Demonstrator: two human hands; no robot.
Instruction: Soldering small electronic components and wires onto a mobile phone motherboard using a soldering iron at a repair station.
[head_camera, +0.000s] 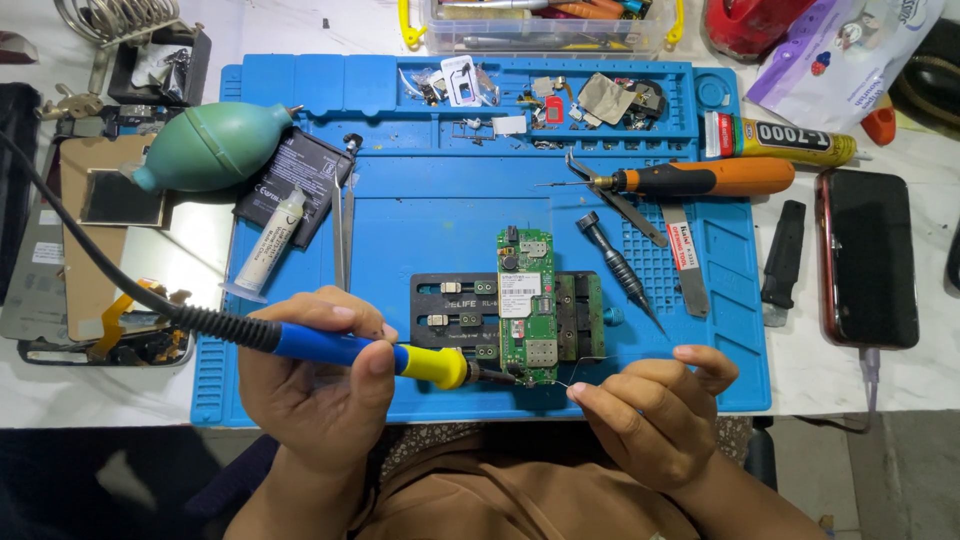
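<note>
Blue-and-yellow soldering iron (370, 352) lying level in left-hand fingers (345, 318), tip touching green circuit board (525, 305) standing lengthwise; thin solder wire (572, 384) poking from right fingertips (590, 397).

Matt blue rubbery mat (440, 215) at centre. On it, at 6 o'clock, green circuit board (526, 300) with shiny metal parts; smooth blue-and-yellow plastic soldering iron (370, 352) at 7. Matt green rubber blower (215, 145) at 10. Glossy black glass phone (868, 258) at 3. Orange plastic screwdriver (700, 178) handle at 1.
</note>
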